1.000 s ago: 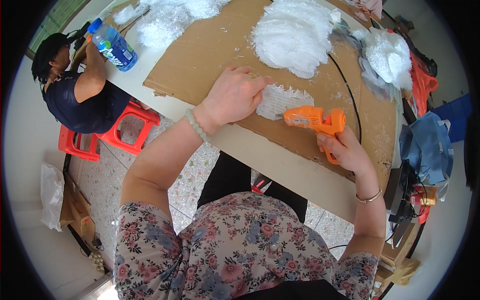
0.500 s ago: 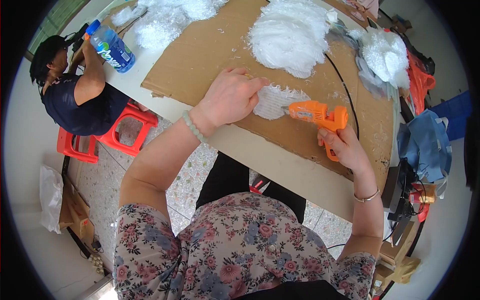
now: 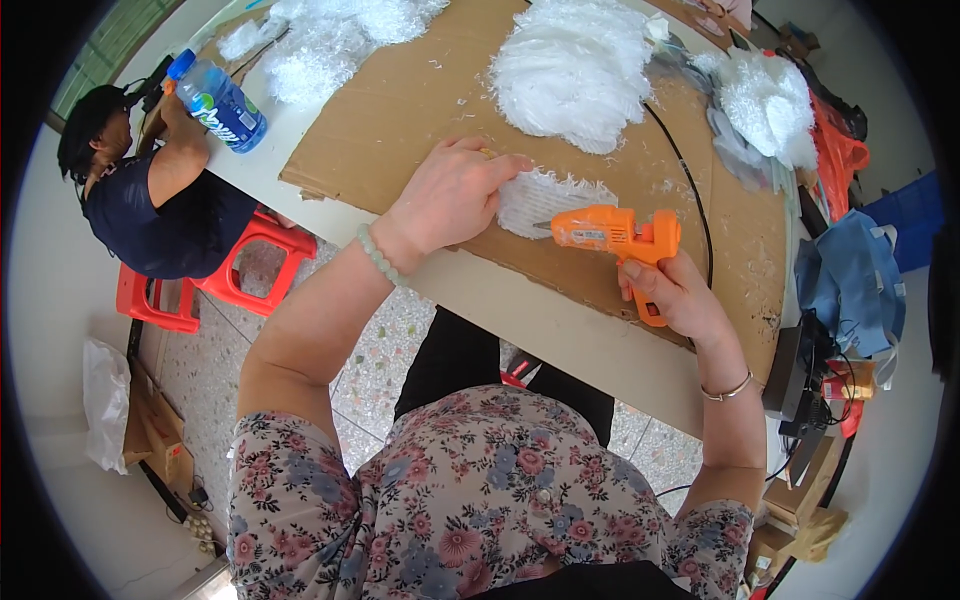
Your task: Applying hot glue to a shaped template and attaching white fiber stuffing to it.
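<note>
My right hand (image 3: 678, 292) is wrapped round the handle of an orange hot glue gun (image 3: 595, 229). The gun's nozzle points left, over the lower part of a small white fringed piece (image 3: 548, 196) of fabric-like material. At that piece's left edge, my left hand (image 3: 447, 198) has its fingers curled, with the index finger reaching along the upper edge; the thumb side is partly hidden. The piece lies flat on a brown cardboard sheet (image 3: 400, 120). Beyond it sits a larger heap of white fringed pieces (image 3: 570, 80).
A black cord (image 3: 690, 175) crosses the cardboard. More white fluffy material lies at the back left (image 3: 325, 45) and right (image 3: 765, 105). A blue-capped bottle (image 3: 225, 105) stands on the left of the table. Past it, a person in dark clothes (image 3: 160, 215) sits on red stools (image 3: 262, 265).
The glue gun has moved left in my right hand, its nozzle now over the white fringed piece. My left hand stays in nearly the same place at the piece's edge.
</note>
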